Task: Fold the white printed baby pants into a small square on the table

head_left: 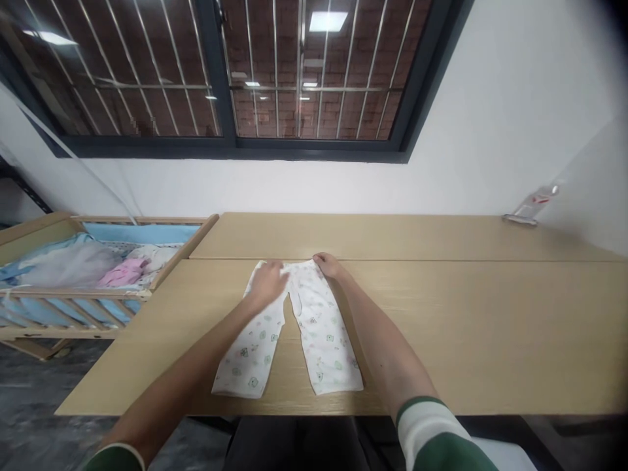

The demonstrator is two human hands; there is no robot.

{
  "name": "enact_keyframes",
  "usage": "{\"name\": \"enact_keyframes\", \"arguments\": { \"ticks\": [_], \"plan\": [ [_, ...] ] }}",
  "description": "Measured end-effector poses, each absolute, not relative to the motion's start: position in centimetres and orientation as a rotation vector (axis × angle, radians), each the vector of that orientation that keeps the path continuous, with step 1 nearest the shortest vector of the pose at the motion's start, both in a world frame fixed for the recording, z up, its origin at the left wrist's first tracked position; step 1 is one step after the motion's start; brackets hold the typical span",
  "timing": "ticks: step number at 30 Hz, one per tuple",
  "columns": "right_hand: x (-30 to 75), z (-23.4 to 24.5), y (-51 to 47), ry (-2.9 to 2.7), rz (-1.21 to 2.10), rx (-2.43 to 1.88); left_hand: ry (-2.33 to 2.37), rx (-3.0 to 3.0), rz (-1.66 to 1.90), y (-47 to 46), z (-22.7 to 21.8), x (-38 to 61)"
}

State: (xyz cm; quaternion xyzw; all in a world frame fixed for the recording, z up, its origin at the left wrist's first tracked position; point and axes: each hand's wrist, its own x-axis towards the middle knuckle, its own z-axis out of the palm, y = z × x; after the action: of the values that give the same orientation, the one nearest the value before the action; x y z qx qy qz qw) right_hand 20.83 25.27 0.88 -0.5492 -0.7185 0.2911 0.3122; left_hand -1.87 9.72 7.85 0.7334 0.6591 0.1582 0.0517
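The pants (318, 327) lie flat on the table (490, 327), waistband away from the person and legs splayed toward the near edge, so the whole garment is in reach. The left hand (267, 282) rests palm down on the waistband's left half, fingers loose, seemingly pressing the cloth flat rather than gripping it. The right hand (330, 265) touches the waistband's right corner; whether it pinches the cloth I cannot tell. A crib (73, 294) holding clothes stands beside the table's left end

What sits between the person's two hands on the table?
Between the left hand and right hand lies only the waistband of the small printed trousers, flat on the table, as the head view shows.
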Motion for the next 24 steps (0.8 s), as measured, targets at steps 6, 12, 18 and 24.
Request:
{"name": "enact_keyframes", "arguments": {
  "ticks": [6,12,18,24],
  "plan": [
    [21.1,1.2,25.5,-1.829,0.936,-1.439,1.308,2.582,0.335,-2.9,7.9,8.3],
    [21.1,1.3,25.2,-1.803,0.996,-1.400,1.268,2.411,0.067,-5.5,6.4,12.3],
    [21.0,1.3,25.0,-1.737,1.018,-1.396,1.282,2.359,0.067,-4.8,5.7,11.9],
    [20.9,1.8,24.4,-1.666,1.055,-1.409,1.280,2.297,0.194,-5.1,6.4,10.3]
  ]
}}
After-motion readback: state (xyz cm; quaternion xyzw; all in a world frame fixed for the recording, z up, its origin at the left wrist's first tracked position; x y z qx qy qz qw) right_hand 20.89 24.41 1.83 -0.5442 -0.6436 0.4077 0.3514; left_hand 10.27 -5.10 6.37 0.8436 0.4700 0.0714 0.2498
